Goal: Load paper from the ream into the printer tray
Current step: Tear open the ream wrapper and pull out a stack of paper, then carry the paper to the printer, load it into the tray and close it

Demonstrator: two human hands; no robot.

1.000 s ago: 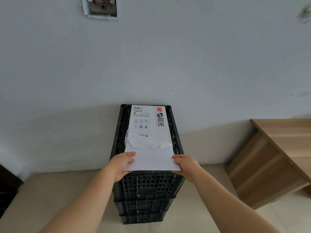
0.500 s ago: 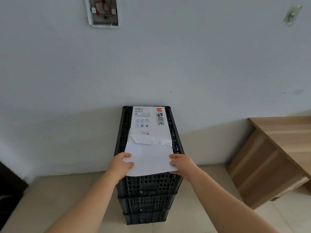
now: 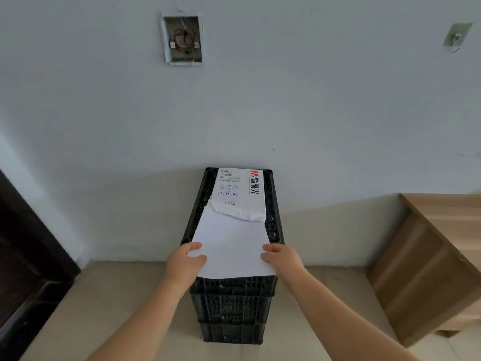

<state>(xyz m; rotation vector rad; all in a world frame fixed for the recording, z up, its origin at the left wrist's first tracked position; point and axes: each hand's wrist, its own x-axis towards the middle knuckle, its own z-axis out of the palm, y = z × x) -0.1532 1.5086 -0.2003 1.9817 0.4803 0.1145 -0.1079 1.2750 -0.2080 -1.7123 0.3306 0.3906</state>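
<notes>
A white paper ream (image 3: 240, 190) with a torn-open wrapper lies on top of stacked black plastic crates (image 3: 233, 306) against the wall. A stack of white sheets (image 3: 231, 246) sticks out of the wrapper's near end, past the crate's front edge. My left hand (image 3: 185, 263) grips the sheets' near left corner, thumb on top. My right hand (image 3: 282, 259) grips the near right edge the same way. No printer or tray is in view.
A light wooden cabinet (image 3: 437, 256) stands at the right. A dark door frame (image 3: 23, 256) is at the left. An open wall box with red wires (image 3: 182, 39) sits high on the white wall. Beige tile floor (image 3: 104, 308) surrounds the crates.
Both hands have pulled the sheets farther out of the wrapper toward me, so the paper overhangs the crate's front edge. The view has tilted a little upward.
</notes>
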